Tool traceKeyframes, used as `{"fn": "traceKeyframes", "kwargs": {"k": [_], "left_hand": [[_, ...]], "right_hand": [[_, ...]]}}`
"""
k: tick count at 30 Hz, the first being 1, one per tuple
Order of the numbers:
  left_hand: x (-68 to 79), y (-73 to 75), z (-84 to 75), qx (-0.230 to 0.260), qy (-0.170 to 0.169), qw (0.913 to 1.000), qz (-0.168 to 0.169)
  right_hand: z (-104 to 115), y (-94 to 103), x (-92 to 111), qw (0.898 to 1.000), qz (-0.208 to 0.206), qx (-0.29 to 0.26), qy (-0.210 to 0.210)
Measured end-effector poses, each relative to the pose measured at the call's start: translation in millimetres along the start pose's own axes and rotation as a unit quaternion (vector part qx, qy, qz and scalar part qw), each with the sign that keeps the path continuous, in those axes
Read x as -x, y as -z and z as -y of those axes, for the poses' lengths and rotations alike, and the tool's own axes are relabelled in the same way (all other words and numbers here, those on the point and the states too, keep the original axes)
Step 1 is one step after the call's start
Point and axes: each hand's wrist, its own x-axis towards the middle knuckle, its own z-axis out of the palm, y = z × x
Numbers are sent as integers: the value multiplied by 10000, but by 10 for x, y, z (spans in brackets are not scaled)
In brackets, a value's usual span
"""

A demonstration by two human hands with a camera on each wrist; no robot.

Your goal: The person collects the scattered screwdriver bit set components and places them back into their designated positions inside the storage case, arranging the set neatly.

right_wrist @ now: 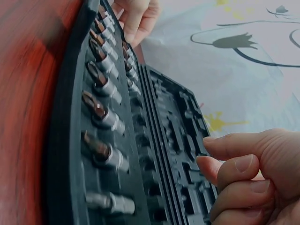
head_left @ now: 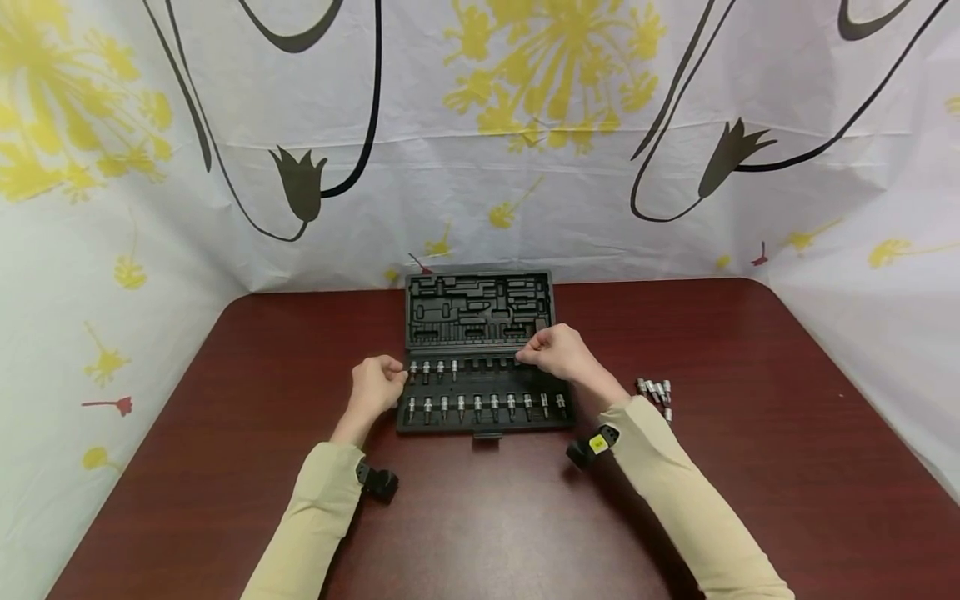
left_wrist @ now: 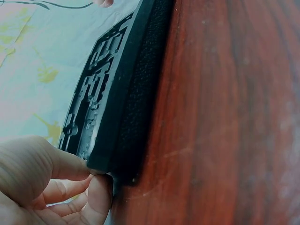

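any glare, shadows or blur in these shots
Head view: pale sheen on the table, dark shadow along the right sleeve; left wrist view: whitish glare at the table's right edge, cloth tinted bluish; right wrist view: lowest bit slightly soft.

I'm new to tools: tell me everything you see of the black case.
The black case looks like molded plastic. It lies open on the reddish table, its recessed lid at the back and a latch tab at the front. Ten metal bits line the front row; four sit at the left of the back row. The left grip pinches its left edge; whether the right grip touches it is unclear.
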Motion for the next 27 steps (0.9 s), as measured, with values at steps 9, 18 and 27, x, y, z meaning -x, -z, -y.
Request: {"fn": "traceKeyframes", "kwargs": {"k": [9, 18, 27], "left_hand": [[0, -6, 15, -30, -78, 9999, -57], [1, 0, 14, -13, -150, 9999, -78], [2, -2, 8, -19, -77, 10000, -51]], "right_hand": [[-146, 129, 125, 9997, -224, -68, -70], [-323, 265, 239, 9994, -293, -109, -177], [-484, 414, 382, 9989, -374, -89, -272]]}}
